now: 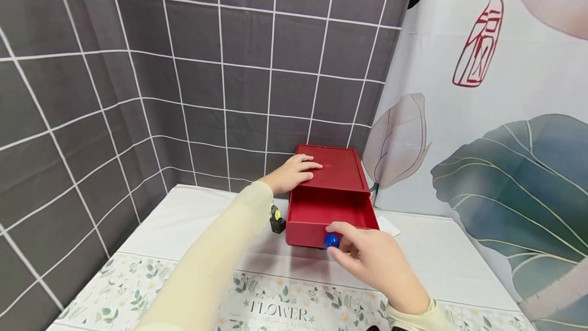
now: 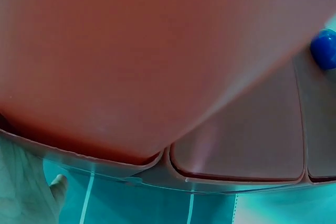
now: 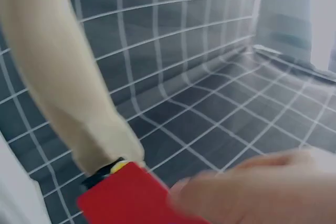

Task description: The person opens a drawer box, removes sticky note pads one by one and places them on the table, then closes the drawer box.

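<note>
A red drawer cabinet (image 1: 337, 160) stands at the back of the table with its top drawer (image 1: 333, 235) pulled out. The drawer's inside shows bare red floor. My left hand (image 1: 298, 170) lies flat over the left side of the cabinet top, fingers spread. A blue ball knob (image 1: 331, 240) sits on the drawer front. My right hand (image 1: 360, 249) holds it from the right, index finger over it and thumb under it. In the left wrist view, the drawer's underside fills the top, with a lower blue knob (image 2: 324, 49) at the right edge.
A small black device with a yellow spot (image 1: 277, 220) shows beside the drawer, by the left wrist. White paper (image 1: 388, 226) lies to the cabinet's right. Dark gridded cloth (image 1: 243, 91) hangs behind; a flower-print cloth (image 1: 275, 290) covers the table front.
</note>
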